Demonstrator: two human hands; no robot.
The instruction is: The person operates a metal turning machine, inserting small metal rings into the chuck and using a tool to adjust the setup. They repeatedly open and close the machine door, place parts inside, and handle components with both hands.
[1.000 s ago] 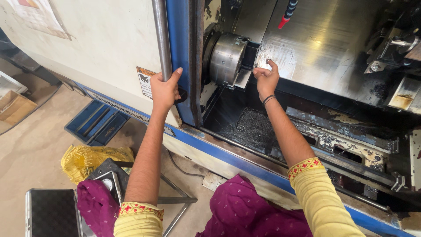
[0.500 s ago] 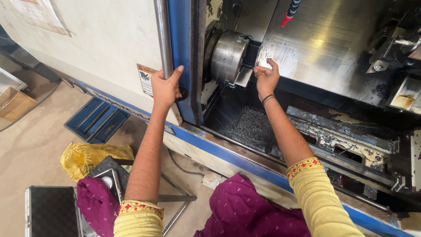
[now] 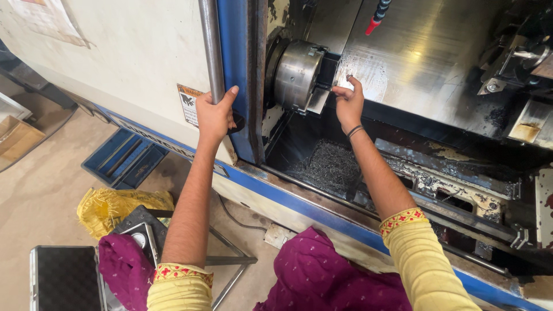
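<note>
Left hand (image 3: 214,117) fingers wrapped round door handle bar (image 3: 211,49); right hand (image 3: 349,103) fingers at chuck (image 3: 296,75) (grip unclear).

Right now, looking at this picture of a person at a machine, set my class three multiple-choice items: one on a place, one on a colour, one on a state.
1. Where is the right hand?
A. At the metal chuck inside the machine
B. On the floor
C. On the black case

2. What colour is the door frame edge beside the left hand?
A. Green
B. Blue
C. Orange

3. How is the left hand placed?
A. Hanging free
B. Holding a cloth
C. Resting against the upright metal bar

Answers: 1 A, the fingers reach the chuck's face. 2 B, the painted strip is plainly blue. 3 C, the fingers lie on the bar's lower end.
</note>
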